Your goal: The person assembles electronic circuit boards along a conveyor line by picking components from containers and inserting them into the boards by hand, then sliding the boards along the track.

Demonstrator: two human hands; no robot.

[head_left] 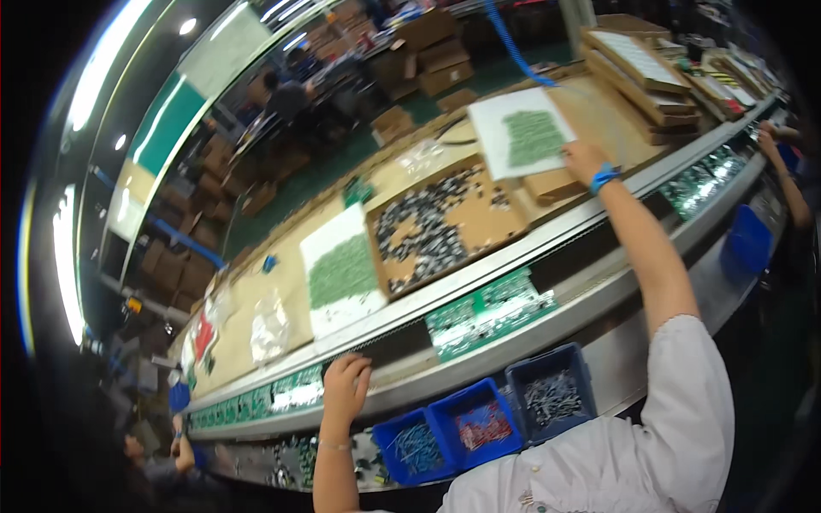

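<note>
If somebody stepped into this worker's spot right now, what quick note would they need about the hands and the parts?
Left hand: resting open on the edge of the grey conveyor rail, holding nothing.
Right hand: stretched out to the white sheet covered with small green parts, fingers on its near edge.
Nearby: green circuit board on the line straight ahead; three blue plastic bins of small components below it; open cardboard tray of dark parts.
Done: the pictures do not show it.
Left: the sheet is not yet lifted.
</note>
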